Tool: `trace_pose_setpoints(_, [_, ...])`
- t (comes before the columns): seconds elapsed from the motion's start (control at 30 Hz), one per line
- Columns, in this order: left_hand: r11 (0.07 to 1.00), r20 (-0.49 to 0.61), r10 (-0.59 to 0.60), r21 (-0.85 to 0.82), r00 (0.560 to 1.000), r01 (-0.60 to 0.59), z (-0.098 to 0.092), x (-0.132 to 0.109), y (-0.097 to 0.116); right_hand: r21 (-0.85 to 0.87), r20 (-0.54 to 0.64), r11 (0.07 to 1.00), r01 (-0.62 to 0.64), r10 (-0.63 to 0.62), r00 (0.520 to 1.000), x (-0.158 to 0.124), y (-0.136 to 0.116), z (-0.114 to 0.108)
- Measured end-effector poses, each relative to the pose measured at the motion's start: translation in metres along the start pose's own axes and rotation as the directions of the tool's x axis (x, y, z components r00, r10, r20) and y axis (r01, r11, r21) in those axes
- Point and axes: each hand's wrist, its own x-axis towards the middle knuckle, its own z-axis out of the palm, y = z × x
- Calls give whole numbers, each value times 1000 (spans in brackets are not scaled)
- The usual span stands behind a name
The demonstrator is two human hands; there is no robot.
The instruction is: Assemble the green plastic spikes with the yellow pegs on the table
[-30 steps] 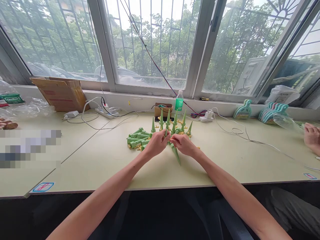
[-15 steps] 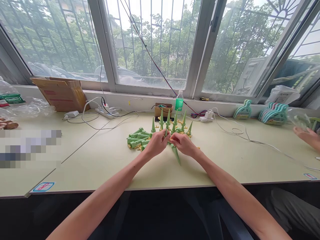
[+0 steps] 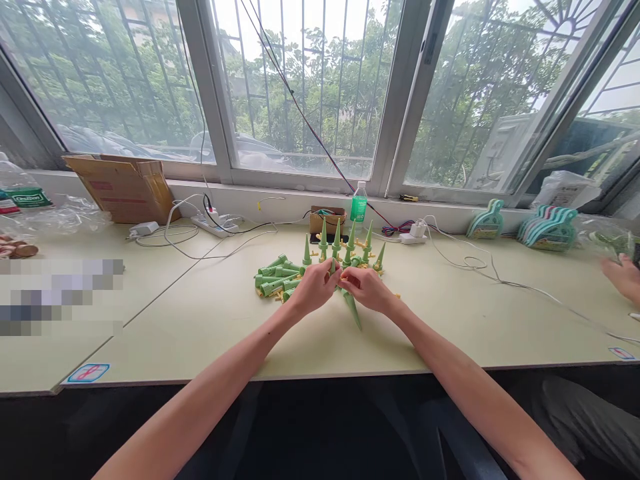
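My left hand is closed around a small green plastic piece, probably part of a plant watering spike, mostly hidden by my fingers. Close against it, my right hand pinches a small yellow part between thumb and finger. Just behind both hands, several green watering spikes stand with their points up, yellow valves at their sides. A heap of green tubes with yellow bits lies left of my left hand. One loose green spike points toward me below my right hand.
Behind the spikes are a small cardboard box and a green-labelled bottle. White cables and a power strip run along the back. Teal hangers stand at the right, near another person's hand. A large carton stands at back left.
My hands stay almost in place, with only a slight shift of the right fingers at the yellow part. The other person's hand has moved right, away from the clear plastic bag.
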Motion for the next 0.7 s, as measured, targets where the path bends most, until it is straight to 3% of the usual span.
trace_pose_setpoints(0.7, [1000, 55, -12, -10, 998, 12, -1, -1, 3, -18, 25, 1000, 17, -16, 1000, -1, 1, 0])
